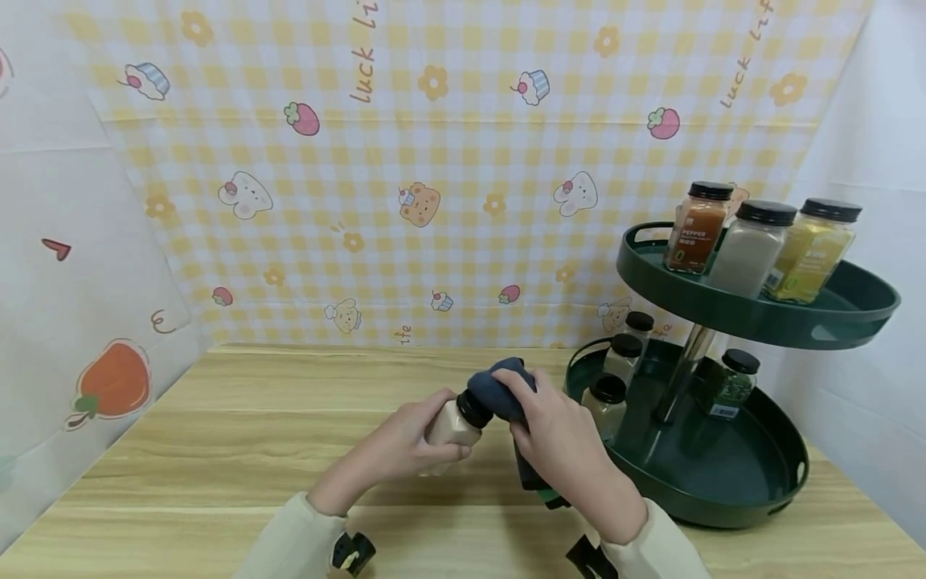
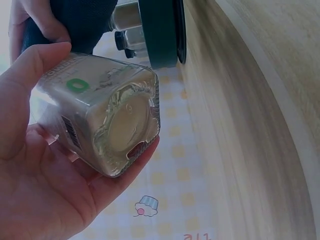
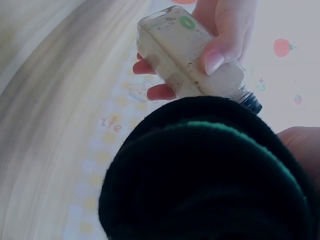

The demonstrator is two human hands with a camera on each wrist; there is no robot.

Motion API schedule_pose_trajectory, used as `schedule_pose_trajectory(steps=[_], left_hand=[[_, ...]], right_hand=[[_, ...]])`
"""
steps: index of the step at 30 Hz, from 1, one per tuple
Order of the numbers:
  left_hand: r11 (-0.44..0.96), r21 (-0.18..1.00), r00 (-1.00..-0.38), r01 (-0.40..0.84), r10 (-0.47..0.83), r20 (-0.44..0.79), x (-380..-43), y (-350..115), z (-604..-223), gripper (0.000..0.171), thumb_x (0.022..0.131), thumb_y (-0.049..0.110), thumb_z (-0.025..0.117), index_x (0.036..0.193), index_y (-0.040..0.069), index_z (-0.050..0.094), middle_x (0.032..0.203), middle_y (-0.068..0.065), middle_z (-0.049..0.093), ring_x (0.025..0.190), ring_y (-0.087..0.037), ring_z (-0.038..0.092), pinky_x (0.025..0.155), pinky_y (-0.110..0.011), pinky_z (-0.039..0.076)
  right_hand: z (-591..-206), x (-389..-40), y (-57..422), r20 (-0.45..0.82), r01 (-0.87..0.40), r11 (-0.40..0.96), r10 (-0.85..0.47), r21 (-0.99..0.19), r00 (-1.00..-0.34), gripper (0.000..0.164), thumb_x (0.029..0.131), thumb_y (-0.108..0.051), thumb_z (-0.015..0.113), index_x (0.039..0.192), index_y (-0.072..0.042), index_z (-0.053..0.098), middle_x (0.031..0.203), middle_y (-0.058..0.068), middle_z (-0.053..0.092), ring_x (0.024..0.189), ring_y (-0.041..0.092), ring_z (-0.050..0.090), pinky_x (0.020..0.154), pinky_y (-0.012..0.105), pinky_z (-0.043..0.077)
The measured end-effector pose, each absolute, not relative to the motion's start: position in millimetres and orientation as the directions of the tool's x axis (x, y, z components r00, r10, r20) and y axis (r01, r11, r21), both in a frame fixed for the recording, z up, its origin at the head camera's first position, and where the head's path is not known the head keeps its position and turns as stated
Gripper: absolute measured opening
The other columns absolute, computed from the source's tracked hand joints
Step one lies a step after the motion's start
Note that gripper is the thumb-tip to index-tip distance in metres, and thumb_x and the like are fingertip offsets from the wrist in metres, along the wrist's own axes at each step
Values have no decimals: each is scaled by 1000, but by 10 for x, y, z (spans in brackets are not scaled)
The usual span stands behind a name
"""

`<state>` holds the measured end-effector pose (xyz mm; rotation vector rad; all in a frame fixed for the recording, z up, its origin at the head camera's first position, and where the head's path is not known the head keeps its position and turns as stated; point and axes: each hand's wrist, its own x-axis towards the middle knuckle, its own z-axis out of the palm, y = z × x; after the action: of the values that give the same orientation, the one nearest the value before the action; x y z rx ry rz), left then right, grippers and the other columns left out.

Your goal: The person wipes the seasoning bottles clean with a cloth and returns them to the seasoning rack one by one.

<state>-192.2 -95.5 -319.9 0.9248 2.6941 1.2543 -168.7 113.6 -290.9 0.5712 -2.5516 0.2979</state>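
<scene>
My left hand (image 1: 411, 441) grips a square glass seasoning jar (image 1: 454, 429) filled with pale powder. The jar is tilted, its black lid (image 1: 473, 408) toward my right hand; its ribbed glass base (image 2: 129, 122) faces the left wrist camera. My right hand (image 1: 563, 425) holds a dark blue cloth (image 1: 497, 394) against the lid, fingers bent over the fabric. Part of the cloth hangs below that hand, and a green edge shows on it. In the right wrist view the dark cloth (image 3: 205, 175) fills the foreground and hides most of the right hand.
At the right stands a two-tier dark green rack. Its upper tray (image 1: 723, 301) bears a pepper jar (image 1: 698, 229), a pale jar (image 1: 748, 245) and a yellow jar (image 1: 813, 253). On the lower tray (image 1: 716, 466) stand several more black-lidded jars, close to my right hand. A patterned cloth backs the wooden table (image 1: 217, 450).
</scene>
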Motion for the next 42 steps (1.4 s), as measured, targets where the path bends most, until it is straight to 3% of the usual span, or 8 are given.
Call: schedule_pose_trajectory(steps=[8,16,31,42], left_hand=[[507,700,-826,503,520,217,-1918,-954,-3194,41,82,30,68,114,11,50,90,-5,63,70,-10,57,56,-26,48],[517,695,-835,501,501,229,-1928,-973,-3214,38,81,32,70,111,16,51,90,-3,63,71,-11,57,58,-26,46],[508,694,-828,511,509,237,-1893,-946,-3168,41,82,32,69,113,13,51,90,-4,63,70,-10,57,57,-25,47],[498,701,-827,511,507,243,-1912,-971,-3199,38,82,32,69,112,17,51,92,-1,63,73,-9,57,62,-25,46]], right_hand=[[-2890,-1663,1123,501,-442,891,-337,-104,-797,51,78,-15,73,124,-24,52,108,11,56,76,24,64,51,33,50],[-2791,-1502,1040,520,-486,869,-377,-87,-767,53,77,-15,74,124,-27,53,110,9,56,79,21,63,50,29,48],[-2858,-1624,1106,531,-452,885,-333,-109,-779,50,78,-14,73,123,-25,53,106,11,56,74,24,64,53,34,52],[-2786,-1486,1020,565,-502,861,-376,-79,-735,52,76,-14,75,121,-26,53,107,10,58,77,23,65,53,32,52]])
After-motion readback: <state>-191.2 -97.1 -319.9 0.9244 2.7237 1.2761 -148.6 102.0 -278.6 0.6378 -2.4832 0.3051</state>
